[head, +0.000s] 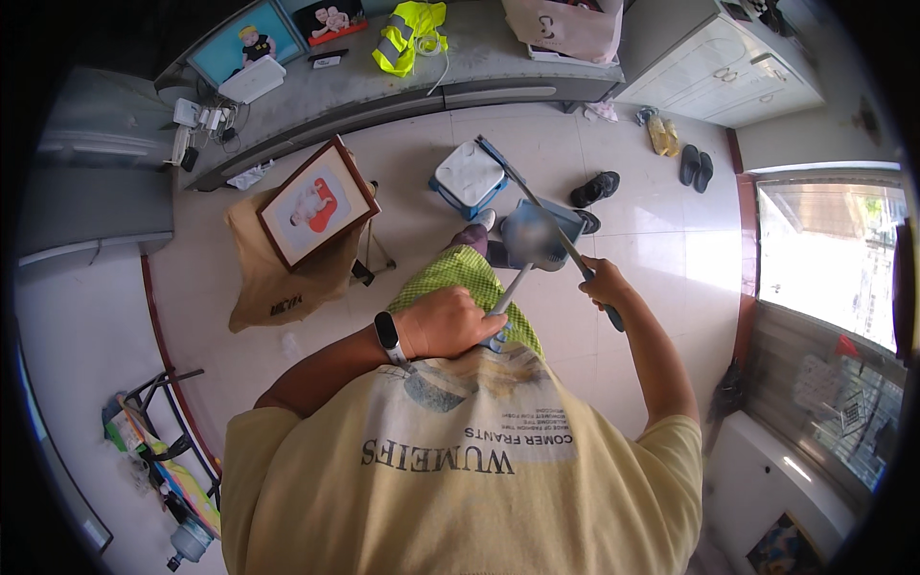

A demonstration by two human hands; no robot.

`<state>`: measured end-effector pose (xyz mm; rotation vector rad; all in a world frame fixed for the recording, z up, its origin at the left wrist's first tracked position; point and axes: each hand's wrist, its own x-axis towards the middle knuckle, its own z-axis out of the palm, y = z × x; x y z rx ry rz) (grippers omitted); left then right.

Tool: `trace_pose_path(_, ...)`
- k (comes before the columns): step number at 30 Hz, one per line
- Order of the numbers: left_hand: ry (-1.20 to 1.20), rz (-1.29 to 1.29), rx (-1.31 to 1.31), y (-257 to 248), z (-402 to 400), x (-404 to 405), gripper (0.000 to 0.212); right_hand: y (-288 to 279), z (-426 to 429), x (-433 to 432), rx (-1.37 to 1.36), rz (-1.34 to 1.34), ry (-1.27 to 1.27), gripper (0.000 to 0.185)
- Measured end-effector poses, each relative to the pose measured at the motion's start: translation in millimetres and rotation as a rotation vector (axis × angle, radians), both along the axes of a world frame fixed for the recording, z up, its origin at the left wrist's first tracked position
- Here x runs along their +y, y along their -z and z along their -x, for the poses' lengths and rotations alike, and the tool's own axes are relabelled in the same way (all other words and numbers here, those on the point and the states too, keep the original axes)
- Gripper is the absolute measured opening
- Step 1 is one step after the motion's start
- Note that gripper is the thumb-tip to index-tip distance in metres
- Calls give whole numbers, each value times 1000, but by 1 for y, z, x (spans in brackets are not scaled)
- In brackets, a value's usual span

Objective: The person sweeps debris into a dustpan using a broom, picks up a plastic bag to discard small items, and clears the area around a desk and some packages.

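Observation:
My left hand (449, 321), with a smart band on its wrist, is closed round the grey handle of a long-handled dustpan (570, 221), close in front of my shirt. The blue-grey pan is low by my feet, and a blurred patch hides part of it. My right hand (605, 282) grips the dark lower end of a broom's pole (537, 205). The pole slants away up and left across the pan, and its narrow dark head (490, 147) lies beside a blue stool with a white top (471, 172).
A framed picture (320, 205) rests on a cloth-covered seat (287, 287) at the left. Black shoes (595, 189) lie right of the stool, with slippers (696, 169) farther right. A long cabinet (359, 83) bearing a yellow reflective vest (410, 39) runs along the far side.

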<state>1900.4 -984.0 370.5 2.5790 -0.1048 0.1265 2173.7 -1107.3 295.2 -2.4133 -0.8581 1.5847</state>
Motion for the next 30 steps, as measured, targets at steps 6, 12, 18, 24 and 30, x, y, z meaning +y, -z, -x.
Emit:
trace_pose_path(6,28,68,5,3,-5,10,12,-4,2,-1,44,11,-18,60)
trace_pose_path(12,35,25,87,8,-6,14,23,-14,18,-12,47,18,-64,62)
trace_pose_path(18,-22,63,57,5,-3,10,13,-27,20,-23,124,52,-57,63)
trace_pose_path(24,-99,53,66,4,3,5,12,-37,22,-19,230,63,-61,62)
trace_pose_path(30,-161,42,89,-3,15,6,20,-43,32,-18,345,54,-23,63)
